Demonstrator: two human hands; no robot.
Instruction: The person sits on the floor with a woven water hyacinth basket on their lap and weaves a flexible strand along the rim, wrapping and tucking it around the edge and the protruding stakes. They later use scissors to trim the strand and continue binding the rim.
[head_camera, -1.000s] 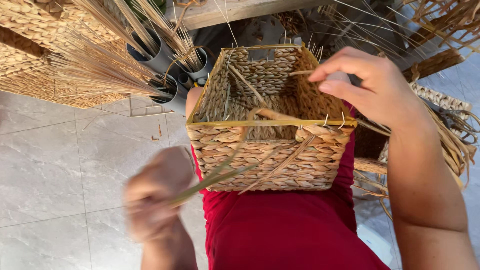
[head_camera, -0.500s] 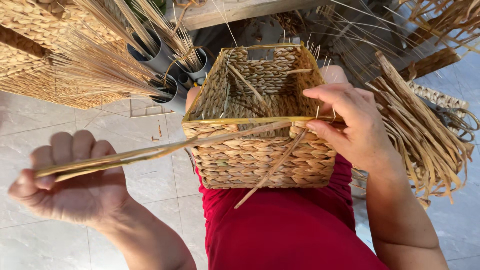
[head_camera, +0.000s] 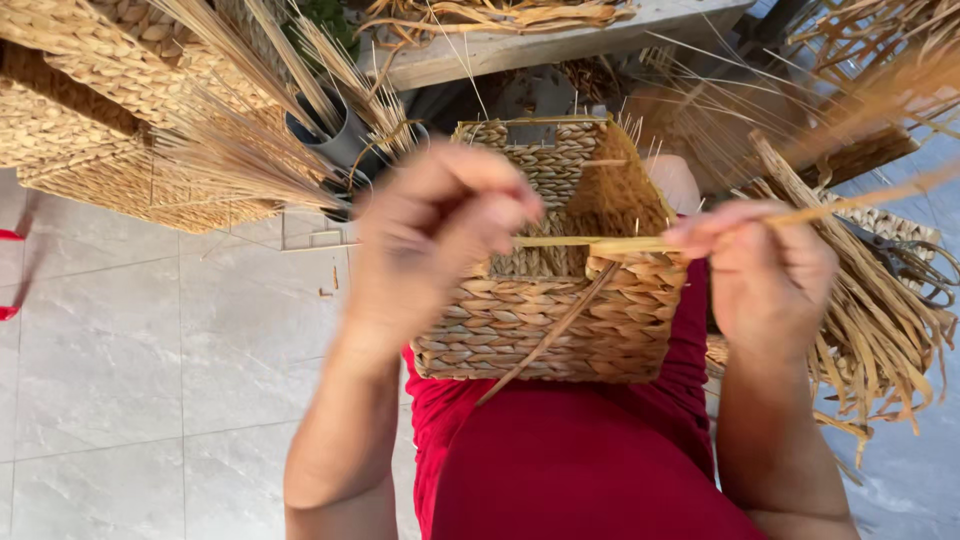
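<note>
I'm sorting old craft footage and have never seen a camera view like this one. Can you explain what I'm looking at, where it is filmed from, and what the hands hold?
The camera sits on a person's head and looks down at their own lap, so you see two bare hands and no machine. A square woven basket rests on the lap, on red cloth. The right hand pinches a long flat straw strip that lies along the basket's near rim. The left hand is blurred above the basket's left side; what its fingers hold cannot be told. A loose strip hangs down the basket's front. Around them lie a bundle of straw, more woven baskets and a grey tiled floor.
</note>
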